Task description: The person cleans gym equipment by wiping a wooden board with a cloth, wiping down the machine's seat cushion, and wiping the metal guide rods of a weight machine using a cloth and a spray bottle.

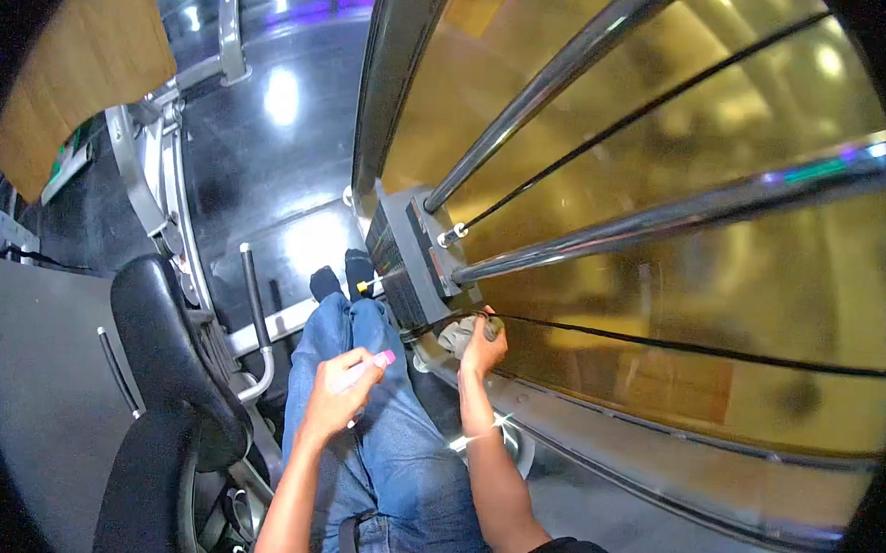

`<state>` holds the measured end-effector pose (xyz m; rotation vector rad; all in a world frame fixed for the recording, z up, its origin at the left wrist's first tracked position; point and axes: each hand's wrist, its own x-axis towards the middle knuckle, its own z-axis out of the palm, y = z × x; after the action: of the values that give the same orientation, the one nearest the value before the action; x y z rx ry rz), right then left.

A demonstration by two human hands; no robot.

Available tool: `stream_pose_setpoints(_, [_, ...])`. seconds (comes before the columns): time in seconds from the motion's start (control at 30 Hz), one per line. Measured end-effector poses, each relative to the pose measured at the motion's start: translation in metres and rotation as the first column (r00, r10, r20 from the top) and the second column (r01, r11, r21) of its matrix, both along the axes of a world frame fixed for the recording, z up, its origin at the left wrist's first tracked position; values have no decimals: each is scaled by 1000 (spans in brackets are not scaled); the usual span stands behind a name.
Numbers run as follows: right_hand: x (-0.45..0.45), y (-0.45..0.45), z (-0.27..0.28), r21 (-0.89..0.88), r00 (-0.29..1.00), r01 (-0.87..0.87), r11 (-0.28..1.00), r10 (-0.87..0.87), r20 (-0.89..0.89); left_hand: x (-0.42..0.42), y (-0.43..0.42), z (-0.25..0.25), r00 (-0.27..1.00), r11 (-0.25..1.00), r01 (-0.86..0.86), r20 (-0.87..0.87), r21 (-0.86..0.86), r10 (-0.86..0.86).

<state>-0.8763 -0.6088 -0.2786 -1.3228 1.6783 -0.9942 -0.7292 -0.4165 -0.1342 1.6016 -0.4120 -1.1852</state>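
My left hand [339, 396] is closed around a white bottle with a pink top [386, 358], held above my jeans-covered thighs. Most of the bottle's body is hidden by the fingers. Farther right, my right hand [485, 351] grips a crumpled grey cloth [455, 335] beside the weight stack [410, 260] of a gym machine. A black cable [610, 334] passes right by this hand; whether the cloth is wrapped around it I cannot tell. The yellow-tipped selector pin [363, 286] sticks out of the stack near my feet.
Two chrome guide rods [564, 78] and a thinner black cable [652, 105] rise from the stack before a gold-tinted panel [764, 263]. On the left stand a black padded seat [173, 353] and a handle bar [255, 297]. A grey frame post [391, 84] stands beyond.
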Motion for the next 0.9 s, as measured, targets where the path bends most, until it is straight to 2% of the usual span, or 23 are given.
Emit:
stream_pose_setpoints(0.03, [-1,-1,12,-17,996,-5,1000,7,94,-4,4,3,1000,1000,1,17,-15,-1])
stream_pose_setpoints(0.1, [-4,2,36,-55,994,-31,998,37,108,-11,11,8,999,998,-20,41,-62,23])
stream_pose_setpoints(0.17, [-4,5,58,-220,967,-7,976,63,246,-19,19,12,998,997,-14,59,-82,19])
stream_pose_setpoints(0.2, [-6,5,71,-243,991,-23,970,55,126,-23,21,17,998,996,-16,61,-93,22])
stream_pose_setpoints(0.3, [-6,8,116,-396,988,40,917,22,150,-34,28,32,996,991,-18,79,-133,29])
stream_pose_setpoints(0.33, [-7,11,136,-450,967,10,893,105,230,-37,28,37,996,989,-30,74,-148,41])
stream_pose_setpoints(0.37, [-9,15,150,-463,963,14,886,113,244,-41,29,43,996,986,-41,67,-161,53])
stream_pose_setpoints(0.43, [-13,23,171,-476,979,55,878,47,200,-44,31,54,995,977,-45,80,-208,63])
stream_pose_setpoints(0.47, [-15,24,173,-392,935,93,915,55,350,-45,31,61,994,973,-54,82,-223,74])
stream_pose_setpoints(0.5, [-19,28,177,-410,930,96,907,66,362,-46,30,68,993,968,-65,82,-241,87])
stream_pose_setpoints(0.53, [-24,32,182,-324,891,80,943,79,448,-45,30,75,992,958,-66,83,-280,93])
stream_pose_setpoints(0.6, [-27,45,211,-173,756,8,985,108,646,-43,30,95,989,942,-65,101,-331,104])
stream_pose_setpoints(0.63, [-27,47,216,-194,748,8,981,123,653,-41,29,104,988,931,-64,110,-360,111])
stream_pose_setpoints(0.7, [-30,51,226,-148,507,-140,979,199,838,-39,24,126,978,907,-98,127,-410,163])
stream_pose_setpoints(0.73, [-26,50,232,-169,552,-107,980,200,810,-38,22,139,969,888,-134,131,-440,212])
stream_pose_setpoints(0.77, [-26,47,238,-189,543,-105,976,215,812,-37,19,151,967,879,-129,138,-459,214])
stream_pose_setpoints(0.83, [-23,55,271,-203,475,-224,953,289,831,-34,14,170,958,848,-136,149,-513,244])
stream_pose_setpoints(0.9, [-22,52,291,-202,510,-232,951,296,808,-31,7,180,962,817,-140,119,-559,247])
